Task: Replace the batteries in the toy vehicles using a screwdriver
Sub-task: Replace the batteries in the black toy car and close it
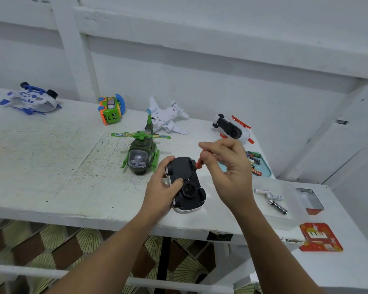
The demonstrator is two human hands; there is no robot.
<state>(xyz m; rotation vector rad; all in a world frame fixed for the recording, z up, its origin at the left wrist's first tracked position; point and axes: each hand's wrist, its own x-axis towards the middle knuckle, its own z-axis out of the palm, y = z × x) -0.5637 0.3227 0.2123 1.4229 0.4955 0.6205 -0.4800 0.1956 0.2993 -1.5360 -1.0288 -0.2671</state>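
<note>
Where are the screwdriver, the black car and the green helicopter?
screwdriver (199,164), head view, on its red handle.
car (189,190), head view, on its black underside.
helicopter (139,160), head view, on its clear canopy.

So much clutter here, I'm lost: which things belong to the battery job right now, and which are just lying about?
In use: black car, gripped by left hand; red screwdriver, pinched by right hand; loose batteries; battery tray.
Lying about: green helicopter; white plane; green bus; blue helicopter; red card.
</note>
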